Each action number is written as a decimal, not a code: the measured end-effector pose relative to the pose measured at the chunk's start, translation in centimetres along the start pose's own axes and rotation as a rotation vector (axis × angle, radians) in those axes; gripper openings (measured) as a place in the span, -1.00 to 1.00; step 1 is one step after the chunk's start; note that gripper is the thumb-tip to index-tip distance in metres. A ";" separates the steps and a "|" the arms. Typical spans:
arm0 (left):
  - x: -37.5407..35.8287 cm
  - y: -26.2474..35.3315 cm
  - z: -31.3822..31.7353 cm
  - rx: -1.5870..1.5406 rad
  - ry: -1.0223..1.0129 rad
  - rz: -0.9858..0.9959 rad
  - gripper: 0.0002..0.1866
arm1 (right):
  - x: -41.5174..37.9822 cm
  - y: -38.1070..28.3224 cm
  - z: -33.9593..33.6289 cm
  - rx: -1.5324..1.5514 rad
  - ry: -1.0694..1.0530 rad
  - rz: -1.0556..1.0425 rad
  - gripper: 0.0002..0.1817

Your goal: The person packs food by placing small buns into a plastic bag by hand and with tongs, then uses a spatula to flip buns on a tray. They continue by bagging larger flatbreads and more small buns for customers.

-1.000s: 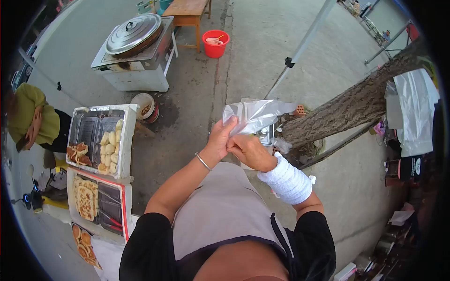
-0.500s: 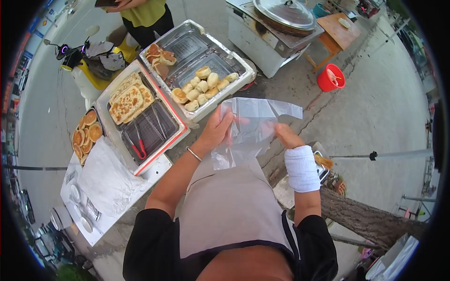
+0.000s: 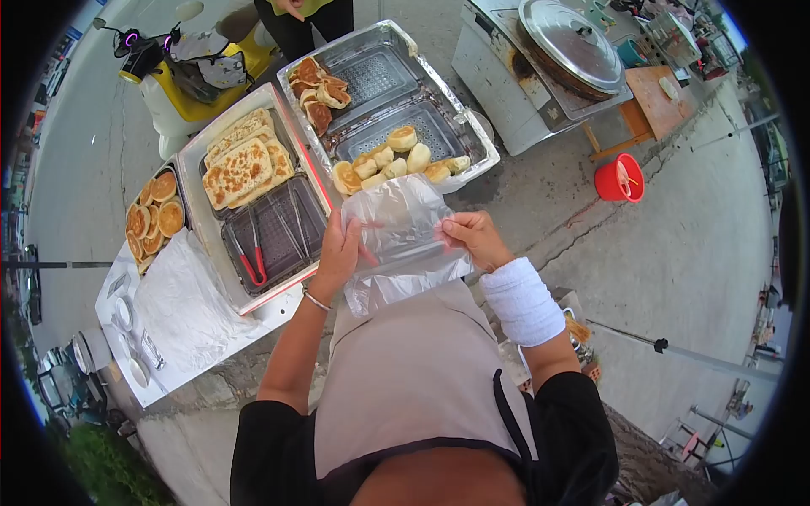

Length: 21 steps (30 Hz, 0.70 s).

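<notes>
A clear plastic bag (image 3: 405,253) is stretched between my two hands in front of my apron (image 3: 405,354). My left hand (image 3: 339,249) grips its left side, with some fingers showing through the film. On the right edge, my right hand (image 3: 479,238) pinches the plastic between thumb and fingers. The bag's upper part overlaps the near corner of a white foam box (image 3: 481,164) with small golden buns (image 3: 419,158) and browned flat pastries (image 3: 319,94). Red-handled tongs (image 3: 251,266) lie on a dark rack in the neighbouring box, left of my left hand.
Flatbreads (image 3: 240,173) lie in the left box, beside a tray of round cakes (image 3: 156,219). A white table (image 3: 126,337) stands at left. At the back are a stove with a lidded pan (image 3: 574,42), a red bucket (image 3: 620,179), a scooter (image 3: 190,76) and a person (image 3: 321,21).
Both hands and the bag have shifted left in view, and my right hand has come nearer to my left. The bag's loose right end no longer sticks out. The whole scene has rotated slightly.
</notes>
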<state>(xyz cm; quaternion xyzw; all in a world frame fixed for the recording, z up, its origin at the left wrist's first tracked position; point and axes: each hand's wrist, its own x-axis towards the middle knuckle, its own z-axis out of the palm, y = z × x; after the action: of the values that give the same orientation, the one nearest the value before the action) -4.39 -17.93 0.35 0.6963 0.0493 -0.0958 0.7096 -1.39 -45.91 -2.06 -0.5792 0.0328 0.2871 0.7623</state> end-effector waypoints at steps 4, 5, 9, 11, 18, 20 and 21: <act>-0.3 -0.6 1.1 0.073 0.206 -0.115 -0.72 | 3.6 -1.2 -0.2 -0.151 -0.116 0.060 -0.68; -0.3 -1.1 1.3 0.098 0.288 -0.113 -0.71 | 4.4 -1.7 0.0 -0.134 -0.159 0.047 -0.69; -0.9 -0.9 2.7 0.890 0.746 0.207 -0.62 | 5.5 -5.8 2.3 -0.025 -0.301 0.019 -0.79; -1.4 0.8 4.2 1.048 0.845 0.274 -0.61 | 6.5 -7.0 1.7 -0.116 -0.420 0.015 -0.85; -3.0 2.9 11.4 -0.372 0.623 -0.094 -0.80 | 7.4 -5.4 4.2 -0.650 -0.671 -0.576 -0.76; -4.0 0.0 11.2 -0.420 0.654 -0.066 -0.83 | 7.2 -5.4 4.8 -0.695 -0.671 -0.771 -0.73; -4.6 -0.6 11.2 -0.447 0.667 -0.053 -0.84 | 6.9 -5.2 4.9 -0.716 -0.668 -0.865 -0.70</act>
<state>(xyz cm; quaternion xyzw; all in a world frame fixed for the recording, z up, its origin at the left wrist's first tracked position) -9.74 -28.80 0.98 0.5161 0.3147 0.1304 0.7859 5.50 -39.59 1.40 -0.6377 -0.5397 0.1122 0.5380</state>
